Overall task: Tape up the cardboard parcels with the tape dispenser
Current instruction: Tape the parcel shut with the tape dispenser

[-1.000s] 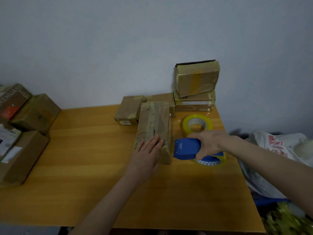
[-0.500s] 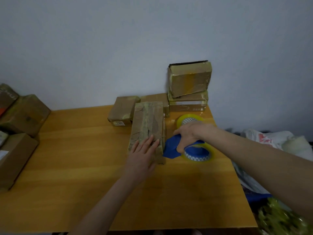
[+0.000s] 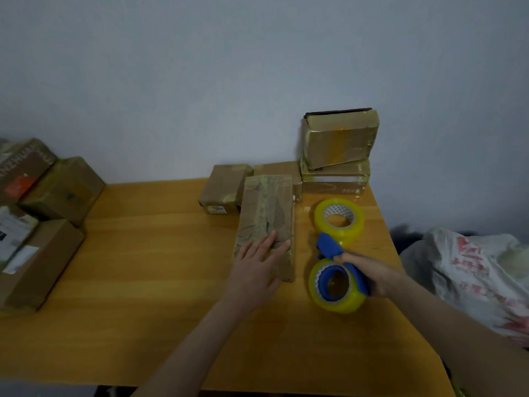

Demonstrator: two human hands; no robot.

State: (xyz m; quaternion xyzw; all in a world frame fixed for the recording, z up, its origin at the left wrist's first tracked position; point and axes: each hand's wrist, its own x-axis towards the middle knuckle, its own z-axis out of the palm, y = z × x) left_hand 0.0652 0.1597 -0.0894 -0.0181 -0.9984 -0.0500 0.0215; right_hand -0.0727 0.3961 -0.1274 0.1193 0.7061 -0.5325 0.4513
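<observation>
Where the work stood: several parcels on the table already wore glossy tape, so the task looked well under way but not finished.
Long parcel: lay flat near the table's middle, running away from the person; wrinkled yellowish tape ran along its top. Whether its sides and near end were sealed could not be told, and it seemed to be the one in hand.
Left hand: fingers straight and spread, pressed flat on the near end of the long parcel, gripping nothing.
Right hand: fingers curled round the handle of the blue tape dispenser.
Tape dispenser: just right of the long parcel's near end, apart from it, nose pointing away; no strip visibly reached the cardboard.
Done, by the look: two taped parcels stacked at the far right corner, the top parcel tilted on the lower parcel; a small parcel and a back parcel touching the long one's far end.
Possibly left: plain cartons piled at the left edge, with little tape showing.
Dispenser's load: a yellow roll, still thick.
Spare roll: flat on the table beyond the dispenser.
Parcels' contents: all closed, nothing visible.
Plastic bag: off the table's right side; contents unclear.
</observation>
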